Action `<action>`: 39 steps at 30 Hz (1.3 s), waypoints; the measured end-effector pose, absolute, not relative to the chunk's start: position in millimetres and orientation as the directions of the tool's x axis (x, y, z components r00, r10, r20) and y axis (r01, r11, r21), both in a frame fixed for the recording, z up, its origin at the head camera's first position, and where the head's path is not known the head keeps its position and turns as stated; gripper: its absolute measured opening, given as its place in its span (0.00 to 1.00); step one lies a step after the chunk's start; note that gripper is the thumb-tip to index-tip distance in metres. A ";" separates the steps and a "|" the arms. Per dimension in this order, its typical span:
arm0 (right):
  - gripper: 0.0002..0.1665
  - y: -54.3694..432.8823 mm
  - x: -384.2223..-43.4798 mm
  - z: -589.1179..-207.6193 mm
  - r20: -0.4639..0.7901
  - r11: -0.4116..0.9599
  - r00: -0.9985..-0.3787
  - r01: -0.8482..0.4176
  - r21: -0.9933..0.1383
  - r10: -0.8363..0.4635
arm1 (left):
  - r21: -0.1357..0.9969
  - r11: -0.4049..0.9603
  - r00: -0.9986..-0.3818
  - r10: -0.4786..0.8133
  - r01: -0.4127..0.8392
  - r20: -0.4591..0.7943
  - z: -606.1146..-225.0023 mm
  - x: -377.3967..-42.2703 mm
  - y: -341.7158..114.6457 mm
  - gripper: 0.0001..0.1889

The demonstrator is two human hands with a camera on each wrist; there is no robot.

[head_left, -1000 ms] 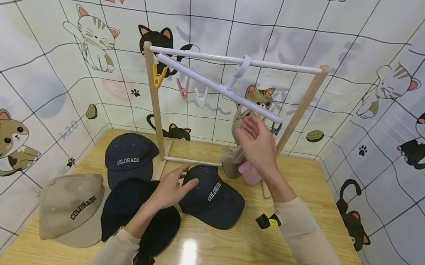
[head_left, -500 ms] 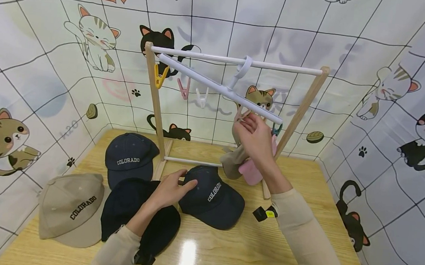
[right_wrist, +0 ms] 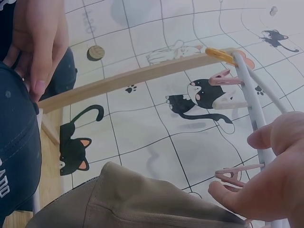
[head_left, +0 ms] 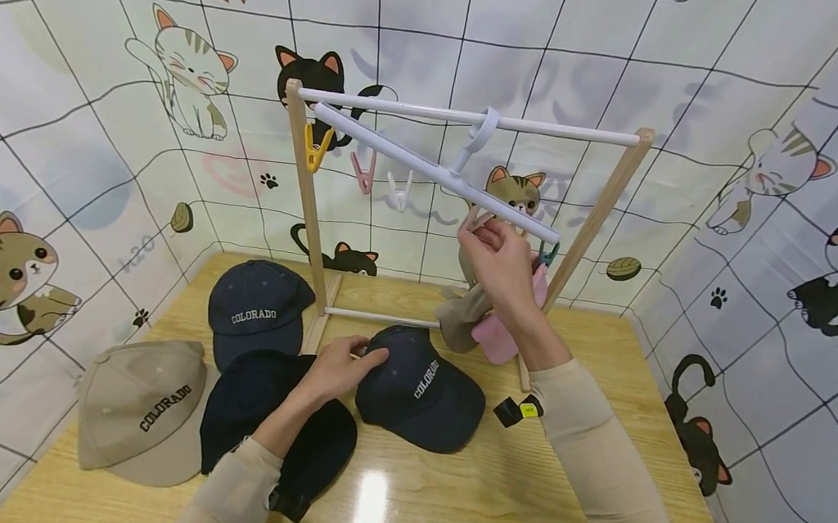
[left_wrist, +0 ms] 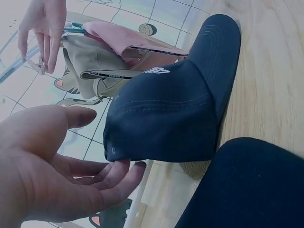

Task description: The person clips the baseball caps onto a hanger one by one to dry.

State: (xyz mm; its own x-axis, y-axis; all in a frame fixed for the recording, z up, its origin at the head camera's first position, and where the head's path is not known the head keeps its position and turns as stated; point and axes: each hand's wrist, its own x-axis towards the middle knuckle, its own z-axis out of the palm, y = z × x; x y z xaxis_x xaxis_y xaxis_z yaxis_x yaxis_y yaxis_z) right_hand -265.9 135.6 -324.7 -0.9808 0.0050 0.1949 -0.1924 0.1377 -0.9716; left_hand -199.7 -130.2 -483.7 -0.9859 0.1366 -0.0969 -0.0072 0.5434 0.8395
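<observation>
In the head view, my left hand [head_left: 338, 368] touches the back edge of a navy cap [head_left: 416, 393] lettered COLORADO on the table. The left wrist view shows its fingertips at the cap's rim and the thumb [left_wrist: 81, 117] apart from it. My right hand [head_left: 500, 264] is raised at a pale pink clip [right_wrist: 232, 175] on a white hanger [head_left: 398, 155]. Its thumb and fingers stand either side of that clip, with a gap at the thumb. Below hang a taupe cap [left_wrist: 90, 59] and a pink cap [left_wrist: 118, 38]; a teal clip [head_left: 547, 253] is above.
The hanger hooks over the top bar [head_left: 394, 110] of a wooden rack [head_left: 600, 210]. Yellow [head_left: 315, 151], pink [head_left: 363, 173] and white [head_left: 398, 190] clips hang on its left half. A beige cap [head_left: 141, 412], another navy cap [head_left: 256, 310] and a black cap [head_left: 244, 412] lie left.
My right hand has moved slightly down and left to the pale pink clip, its fingers drawing in around it. The left hand has come slightly closer to the navy cap.
</observation>
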 end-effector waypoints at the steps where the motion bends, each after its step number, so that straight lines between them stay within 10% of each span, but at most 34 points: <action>1: 0.37 135.4 -266.3 -324.8 0.196 0.141 -0.981 -0.192 -0.971 0.009 | 0.848 0.529 -0.986 0.130 -0.022 -0.107 -483.8 -200.1 -130.1 0.35; 39: 0.26 111.8 -284.5 -330.8 0.231 -0.014 -0.942 -0.242 -0.970 0.243 | 0.912 0.406 -0.998 0.062 0.055 0.033 -483.2 -200.8 -108.7 0.16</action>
